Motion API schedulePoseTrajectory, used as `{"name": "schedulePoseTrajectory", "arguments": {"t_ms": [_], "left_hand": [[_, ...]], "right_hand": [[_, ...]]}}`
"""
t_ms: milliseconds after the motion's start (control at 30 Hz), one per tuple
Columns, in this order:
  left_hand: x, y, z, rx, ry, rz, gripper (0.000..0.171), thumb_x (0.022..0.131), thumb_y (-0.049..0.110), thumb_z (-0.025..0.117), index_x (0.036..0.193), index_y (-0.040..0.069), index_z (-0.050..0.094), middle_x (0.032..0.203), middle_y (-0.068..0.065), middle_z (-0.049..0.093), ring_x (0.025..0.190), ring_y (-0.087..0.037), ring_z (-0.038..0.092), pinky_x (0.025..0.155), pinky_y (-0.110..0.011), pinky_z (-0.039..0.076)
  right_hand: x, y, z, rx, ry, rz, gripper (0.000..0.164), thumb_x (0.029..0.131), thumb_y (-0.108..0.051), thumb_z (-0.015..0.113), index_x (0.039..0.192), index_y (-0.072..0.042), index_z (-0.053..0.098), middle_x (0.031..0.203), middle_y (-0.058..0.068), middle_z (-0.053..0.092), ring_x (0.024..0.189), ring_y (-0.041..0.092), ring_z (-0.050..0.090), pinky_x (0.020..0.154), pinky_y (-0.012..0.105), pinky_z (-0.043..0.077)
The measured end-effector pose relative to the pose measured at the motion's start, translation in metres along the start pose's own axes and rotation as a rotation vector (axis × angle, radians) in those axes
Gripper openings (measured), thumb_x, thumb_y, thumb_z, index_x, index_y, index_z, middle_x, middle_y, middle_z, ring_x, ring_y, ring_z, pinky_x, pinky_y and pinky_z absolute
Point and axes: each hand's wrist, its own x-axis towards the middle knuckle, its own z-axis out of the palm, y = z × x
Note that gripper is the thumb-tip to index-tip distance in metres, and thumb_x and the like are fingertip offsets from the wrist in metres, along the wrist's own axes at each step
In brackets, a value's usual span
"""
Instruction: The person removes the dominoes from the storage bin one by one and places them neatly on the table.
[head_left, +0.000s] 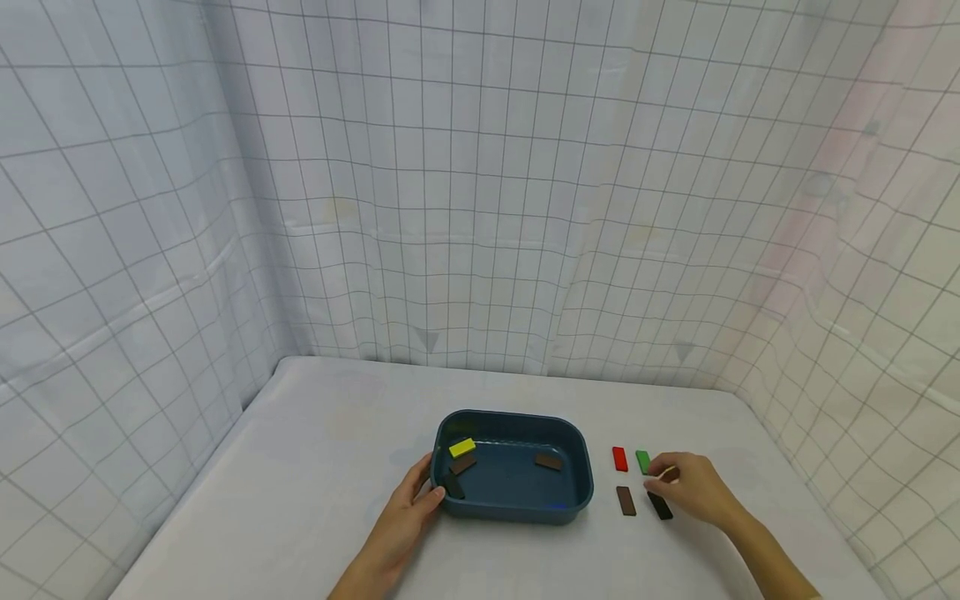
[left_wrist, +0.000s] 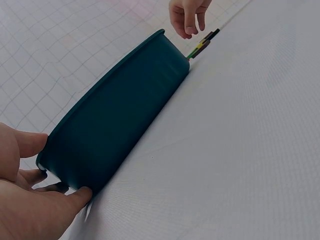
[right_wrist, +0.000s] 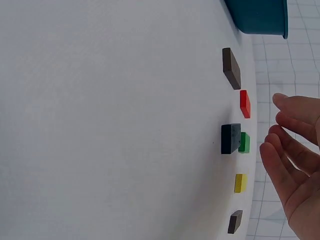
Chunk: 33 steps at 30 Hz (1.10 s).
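Observation:
My left hand (head_left: 402,518) holds the dark blue plastic tub (head_left: 513,513) at its left end, with fingers and thumb against its rim and wall. Inside the tub lie a yellow domino-shaped block (head_left: 462,448), two brown blocks (head_left: 548,461) and a black block (head_left: 453,487). To the right of it, my right hand (head_left: 693,485) hovers over loose blocks, fingers bent and nothing between them. Below that hand are a black block (right_wrist: 230,139), a green block (right_wrist: 244,142) and a yellow block (right_wrist: 240,183), the last mostly hidden by the hand in the head view.
Between the tub and my right hand lie a red block (head_left: 620,459) and a brown block (head_left: 626,501). Another dark block (right_wrist: 235,221) lies past the yellow one. White cloth covers the table (head_left: 315,442); white grid-patterned curtains (head_left: 487,208) hang behind it and at both sides.

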Motion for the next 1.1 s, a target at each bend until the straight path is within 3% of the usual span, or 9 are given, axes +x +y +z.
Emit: {"name": "schedulePoseTrajectory", "arguments": {"t_ms": [400, 867, 1100], "left_hand": [[0.001, 0.0, -0.001, -0.005, -0.003, -0.003, 0.066, 0.107, 0.006, 0.054, 0.164, 0.002, 0.02, 0.169, -0.025, 0.008, 0.154, -0.044, 0.008, 0.12, -0.056, 0.024], [-0.001, 0.0, 0.0, 0.018, 0.006, -0.014, 0.067, 0.108, 0.009, 0.055, 0.164, 0.003, 0.02, 0.169, -0.025, 0.008, 0.153, -0.046, 0.009, 0.121, -0.056, 0.023], [-0.001, 0.0, -0.001, 0.014, 0.002, -0.013, 0.067, 0.107, 0.009, 0.055, 0.164, 0.002, 0.02, 0.169, -0.025, 0.009, 0.154, -0.046, 0.008, 0.121, -0.057, 0.023]], "right_hand": [[0.014, -0.024, -0.003, 0.003, -0.019, -0.079, 0.019, 0.09, -0.014, 0.081, 0.103, -0.002, 0.074, 0.102, 0.009, 0.072, 0.084, 0.018, 0.069, 0.066, 0.024, 0.059], [0.037, -0.057, 0.007, -0.046, -0.019, -0.279, 0.018, 0.091, -0.014, 0.082, 0.103, -0.002, 0.075, 0.101, 0.011, 0.073, 0.084, 0.015, 0.07, 0.067, 0.025, 0.059], [0.046, -0.072, 0.015, -0.06, -0.03, -0.325, 0.019, 0.09, -0.012, 0.082, 0.106, -0.003, 0.075, 0.101, 0.007, 0.073, 0.083, 0.011, 0.067, 0.069, 0.027, 0.058]]}}
